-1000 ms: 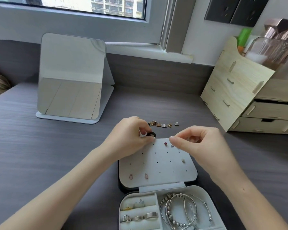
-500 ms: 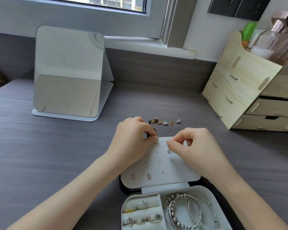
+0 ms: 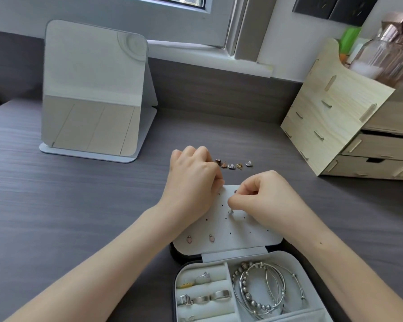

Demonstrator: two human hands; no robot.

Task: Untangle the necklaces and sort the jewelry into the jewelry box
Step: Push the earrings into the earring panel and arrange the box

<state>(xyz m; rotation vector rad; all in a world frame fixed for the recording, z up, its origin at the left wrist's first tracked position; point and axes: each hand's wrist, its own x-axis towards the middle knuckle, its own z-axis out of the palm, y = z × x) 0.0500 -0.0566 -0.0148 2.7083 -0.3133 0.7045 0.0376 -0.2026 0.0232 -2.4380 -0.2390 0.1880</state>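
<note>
An open jewelry box [image 3: 312, 270] lies near the front edge, with rings [image 3: 205, 298] in its left slots and silver bracelets [image 3: 265, 287] on the right. Its white earring panel [image 3: 249, 238] lies flat beyond it, carrying two pink drop earrings [image 3: 200, 238]. My left hand [image 3: 193, 182] grips the panel's far left corner. My right hand [image 3: 265, 198] pinches a small silver stud earring [image 3: 230, 211] against the panel's holes. A row of loose earrings [image 3: 233, 164] lies on the desk behind the panel.
A white standing mirror [image 3: 93, 89] is at the back left of the grey desk [image 3: 68, 205]. A wooden drawer organizer [image 3: 349, 126] holding bottles stands at the right. A window sill runs along the back wall.
My right hand has lowered the stud from above the panel's upper part down onto the middle holes. My left hand has stayed at the panel's corner. The view has tilted slightly.
</note>
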